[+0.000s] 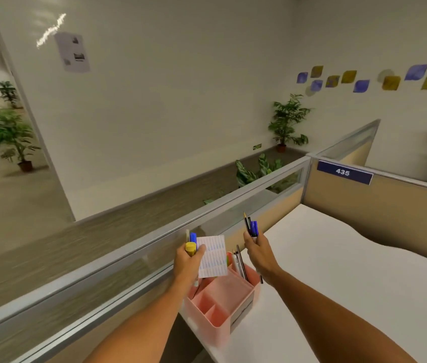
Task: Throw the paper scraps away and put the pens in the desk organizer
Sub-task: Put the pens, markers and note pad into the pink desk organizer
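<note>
Standing at a white tabletop [338,271], a person's left hand [188,260] fingers pinch markers [191,244] and a lined paper scrap [213,256] above the pink desk organizer [223,302], while right hand [258,251] fingers clasp several pens [252,227].

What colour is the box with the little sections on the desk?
Pink. The desk organizer shows in the head view, just below both hands.

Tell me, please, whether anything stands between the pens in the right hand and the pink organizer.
Nothing visible does. The right hand holds its pens just above the organizer, whose front compartments are open. Only a few pens already standing in the back compartment sit nearby.
</note>
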The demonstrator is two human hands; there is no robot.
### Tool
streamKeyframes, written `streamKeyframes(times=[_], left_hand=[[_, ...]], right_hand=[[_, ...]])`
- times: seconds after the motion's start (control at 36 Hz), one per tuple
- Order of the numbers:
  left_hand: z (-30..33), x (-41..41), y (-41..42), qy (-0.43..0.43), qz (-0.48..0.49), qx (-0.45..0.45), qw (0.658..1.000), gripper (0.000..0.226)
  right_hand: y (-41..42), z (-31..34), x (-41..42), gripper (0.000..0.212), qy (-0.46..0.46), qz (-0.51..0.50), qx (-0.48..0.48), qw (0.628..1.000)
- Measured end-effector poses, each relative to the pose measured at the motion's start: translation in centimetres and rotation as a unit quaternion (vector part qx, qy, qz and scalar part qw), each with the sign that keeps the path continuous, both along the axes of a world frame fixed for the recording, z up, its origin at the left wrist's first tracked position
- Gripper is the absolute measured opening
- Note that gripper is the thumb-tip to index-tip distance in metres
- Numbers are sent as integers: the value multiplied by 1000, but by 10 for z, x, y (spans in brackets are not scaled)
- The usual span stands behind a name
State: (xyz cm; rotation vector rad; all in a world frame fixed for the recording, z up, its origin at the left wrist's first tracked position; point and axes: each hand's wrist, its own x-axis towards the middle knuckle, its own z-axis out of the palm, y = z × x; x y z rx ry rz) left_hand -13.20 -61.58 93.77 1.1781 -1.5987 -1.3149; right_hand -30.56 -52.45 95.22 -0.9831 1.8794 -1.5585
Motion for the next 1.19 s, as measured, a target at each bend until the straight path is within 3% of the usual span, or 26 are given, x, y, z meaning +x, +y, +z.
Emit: streamKeyframes(times=[0.17, 0.28, 0.44, 0.56, 0.78, 0.89, 1.03, 1.19], left_hand=[[-30, -7, -11, -22, -26, 18, 999, 19], [-39, -9, -11, -2, -41, 48, 998, 17], [-43, -8, -13, 19, -60, 68, 996, 18], [-45, -9, -14, 26, -63, 75, 995, 15], [-51, -5, -25, -3, -56, 59, 997, 23], [-51, -4, -24, 8, -43, 53, 998, 18], [-52, -2, -20, 21, -59, 50, 997, 36], [-50, -1, -14, 32, -57, 46, 997, 36]], right_hand=[[-24, -14, -3, 28, -38, -24, 22, 999], [-37, -20, -7, 26, 1, -12, 33, 999], [-42, -31, -8, 37, 68, 76, 90, 991], [-42, -31, -7, 25, 101, 139, 120, 978], [-45, -22, -5, 15, 119, 127, 120, 977], [-47, -18, -7, 20, 114, 114, 109, 981], [-45, -16, -11, 19, 109, 99, 95, 985], [-42, -14, -18, 16, 119, 78, 78, 987]])
